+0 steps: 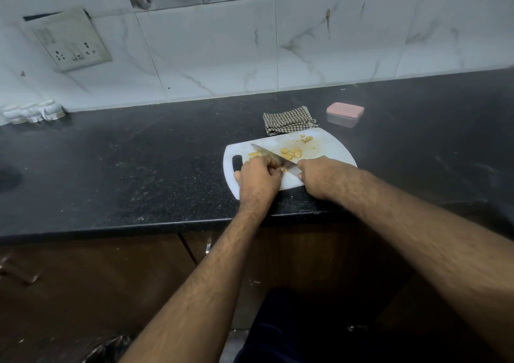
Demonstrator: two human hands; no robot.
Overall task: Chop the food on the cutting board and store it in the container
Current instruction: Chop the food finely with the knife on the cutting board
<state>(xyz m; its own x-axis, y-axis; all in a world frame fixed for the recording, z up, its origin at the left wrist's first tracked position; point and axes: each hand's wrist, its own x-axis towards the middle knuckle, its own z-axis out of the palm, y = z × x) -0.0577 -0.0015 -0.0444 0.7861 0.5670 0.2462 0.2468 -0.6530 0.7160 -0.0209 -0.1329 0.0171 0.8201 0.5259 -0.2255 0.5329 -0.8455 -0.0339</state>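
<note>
A white cutting board [328,146] lies on the black counter near its front edge. Yellow food slices [291,152] are scattered across its middle and far side. My left hand [260,176] pinches a small yellow piece of food [284,169] at the board's near left. My right hand [319,177] grips the knife handle, which is hidden in the fist. The knife blade [271,155] points away to the left and lies right against the held piece. A small clear container with a pink lid [345,113] stands shut beyond the board to the right.
A folded checked cloth [288,120] touches the board's far edge. Small white jars [33,112] stand at the far left by the tiled wall. A socket plate [72,43] hangs on the wall. The counter's front edge [139,228] runs above brown cabinet doors.
</note>
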